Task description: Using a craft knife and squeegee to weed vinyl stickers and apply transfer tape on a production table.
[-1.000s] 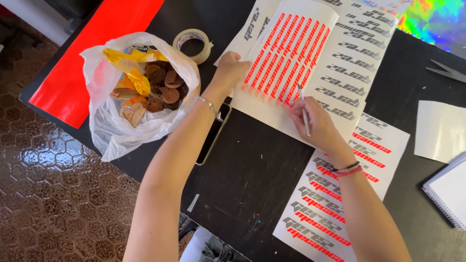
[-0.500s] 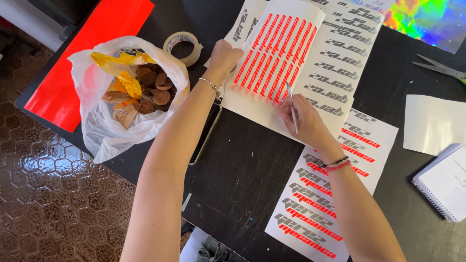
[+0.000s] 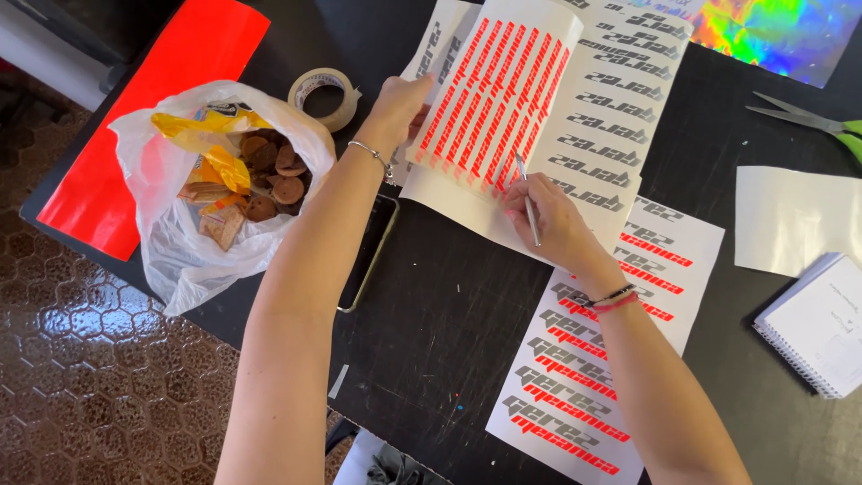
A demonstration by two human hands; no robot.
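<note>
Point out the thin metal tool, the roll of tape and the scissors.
Thin metal tool point(image 3: 528, 199), head view: on its shaft, in the right hand's fingers.
Roll of tape point(image 3: 313, 85), head view: on the ring's upper rim.
Scissors point(image 3: 795, 114), head view: on the metal blades.

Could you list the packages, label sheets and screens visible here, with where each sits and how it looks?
Sticker sheet: under both hands, white with rows of red strips.
Grey-lettered sheet: beneath it, white.
Red-and-grey label sheet: near table edge, white.
Plastic bag: left, translucent white, holding yellow wrappers and brown biscuits.
Phone: under left forearm, dark screen.
Holographic sheet: top right, rainbow.
</note>
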